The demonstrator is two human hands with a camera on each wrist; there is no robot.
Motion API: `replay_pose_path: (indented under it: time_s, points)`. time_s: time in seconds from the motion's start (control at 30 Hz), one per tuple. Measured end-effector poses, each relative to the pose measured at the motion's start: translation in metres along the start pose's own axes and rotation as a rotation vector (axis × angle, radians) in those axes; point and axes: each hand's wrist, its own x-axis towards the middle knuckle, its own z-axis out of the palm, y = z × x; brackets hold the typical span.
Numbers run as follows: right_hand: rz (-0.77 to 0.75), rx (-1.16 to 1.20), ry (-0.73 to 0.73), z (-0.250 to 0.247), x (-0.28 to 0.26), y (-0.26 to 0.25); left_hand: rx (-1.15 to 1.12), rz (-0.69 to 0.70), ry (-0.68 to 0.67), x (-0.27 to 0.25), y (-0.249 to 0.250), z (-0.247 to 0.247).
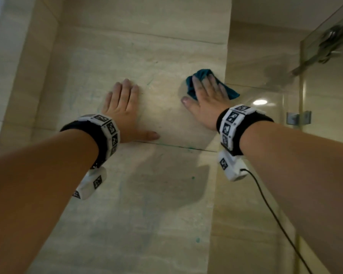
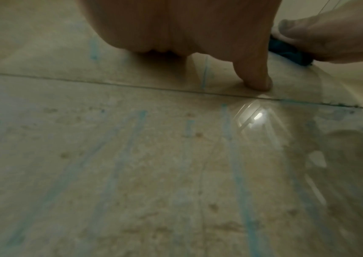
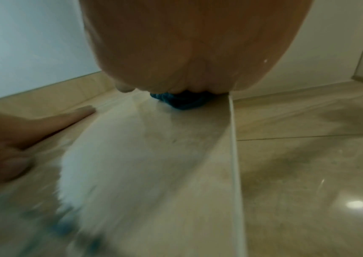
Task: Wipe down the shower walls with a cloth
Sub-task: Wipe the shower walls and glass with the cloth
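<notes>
The beige tiled shower wall [image 1: 147, 46] fills the head view. My left hand [image 1: 123, 107] lies flat against it, fingers straight and thumb spread out to the right, holding nothing. My right hand [image 1: 206, 95] presses a crumpled teal cloth [image 1: 191, 87] flat against the wall near the corner; its fingers are straight over the cloth. In the left wrist view my left thumb [image 2: 255, 76] touches the tile just above a grout line, with the right hand [image 2: 330, 40] and the cloth [image 2: 288, 50] beyond. In the right wrist view the cloth [image 3: 180, 102] peeks out under my palm [image 3: 198, 43].
Blue-green streaks and spots mark the wall tiles [image 2: 132, 156]. A pale corner trim [image 3: 234, 156] joins the side wall [image 1: 255, 56]. At the right stands a glass panel [image 1: 325, 155] with a metal bracket [image 1: 298, 117]. A black cable [image 1: 275, 214] hangs from my right wrist.
</notes>
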Motion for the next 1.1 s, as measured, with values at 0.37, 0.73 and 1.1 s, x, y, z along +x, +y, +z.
replay_pose_path:
  time_s: [0.37, 0.73, 1.1]
  points:
    - [0.171, 0.006, 0.127, -0.039, 0.086, -0.017, -0.036, 0.061, -0.055, -0.001, -0.007, -0.001]
    - [-0.092, -0.043, 0.016, 0.024, 0.027, -0.11, -0.134, 0.111, -0.025, -0.008, -0.024, -0.015]
    - [-0.03, 0.033, -0.06, 0.028, -0.006, -0.057, -0.056, 0.046, -0.117, 0.012, -0.043, -0.051]
